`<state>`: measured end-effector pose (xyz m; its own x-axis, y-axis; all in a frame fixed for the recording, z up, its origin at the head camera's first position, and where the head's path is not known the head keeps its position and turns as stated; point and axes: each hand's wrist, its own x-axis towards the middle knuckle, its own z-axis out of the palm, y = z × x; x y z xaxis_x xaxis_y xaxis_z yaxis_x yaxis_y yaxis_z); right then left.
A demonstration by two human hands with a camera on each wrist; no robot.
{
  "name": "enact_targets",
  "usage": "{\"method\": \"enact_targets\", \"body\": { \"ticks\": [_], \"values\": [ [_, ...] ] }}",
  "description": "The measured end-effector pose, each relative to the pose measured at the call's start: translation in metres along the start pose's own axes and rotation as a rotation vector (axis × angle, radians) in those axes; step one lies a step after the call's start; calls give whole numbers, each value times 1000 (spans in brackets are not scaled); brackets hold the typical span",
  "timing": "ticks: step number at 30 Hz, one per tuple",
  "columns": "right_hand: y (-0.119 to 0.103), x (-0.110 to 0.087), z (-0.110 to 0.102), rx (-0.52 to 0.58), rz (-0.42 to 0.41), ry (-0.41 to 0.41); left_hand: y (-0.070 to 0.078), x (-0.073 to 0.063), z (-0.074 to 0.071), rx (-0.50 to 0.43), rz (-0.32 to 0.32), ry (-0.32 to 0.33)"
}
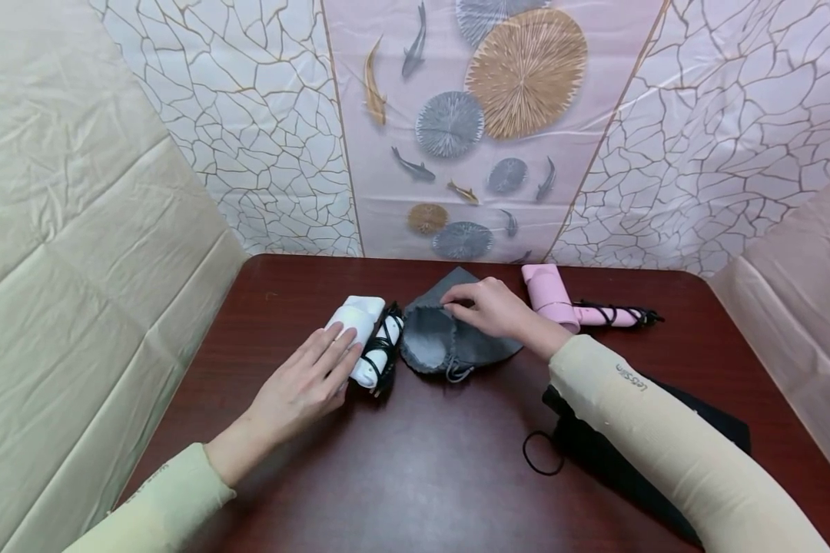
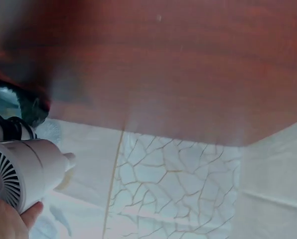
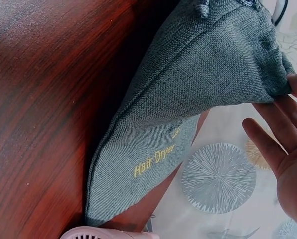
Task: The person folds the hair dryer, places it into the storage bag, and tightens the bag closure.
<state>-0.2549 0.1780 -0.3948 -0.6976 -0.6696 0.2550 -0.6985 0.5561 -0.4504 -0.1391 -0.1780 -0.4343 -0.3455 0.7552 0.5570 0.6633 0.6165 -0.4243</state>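
Pinching bag (image 1: 480, 347) rim w/ R hand (image 1: 487, 307)

Forearms (image 1: 664, 430) forward, left hand (image 1: 311, 374) palm-down, right hand (image 1: 489, 307) in a pinch

We see a glossy red-brown table (image 1: 401, 476). Creased cream cloth (image 1: 62, 269) hangs left; a crackle-patterned backdrop (image 1: 270, 115) hangs far.

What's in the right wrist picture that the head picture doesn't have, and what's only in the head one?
Only the right wrist view shows the yellow "Hair Dryer" lettering on the grey bag. Only the head view shows the left hand and the black item at the lower right. Both show the right hand pinching the grey bag, and the pink hair dryer, though the wrist view catches just one end.
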Motion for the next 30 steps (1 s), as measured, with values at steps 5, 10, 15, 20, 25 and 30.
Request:
{"method": "enact_targets", "body": {
  "ticks": [5, 10, 15, 20, 25, 30],
  "values": [
    [0, 0, -1, -20, 9, 16, -1, 9, -8, 19, 80, 10],
    [-1, 0, -3, -45, 46, 27, -2, 10, -14, 4, 139, 12],
    [1, 0, -5, -54, 60, 32, 0, 10, -19, -39, 171, 103],
    [2, -1, -5, -47, 69, 31, 3, 11, -22, -68, 200, 137],
    [1, 1, -5, -54, 51, 35, 8, 14, -20, -67, 237, 94],
    [-2, 3, -5, -51, 51, 31, 13, 18, -15, -78, 261, 95]
  ]
}}
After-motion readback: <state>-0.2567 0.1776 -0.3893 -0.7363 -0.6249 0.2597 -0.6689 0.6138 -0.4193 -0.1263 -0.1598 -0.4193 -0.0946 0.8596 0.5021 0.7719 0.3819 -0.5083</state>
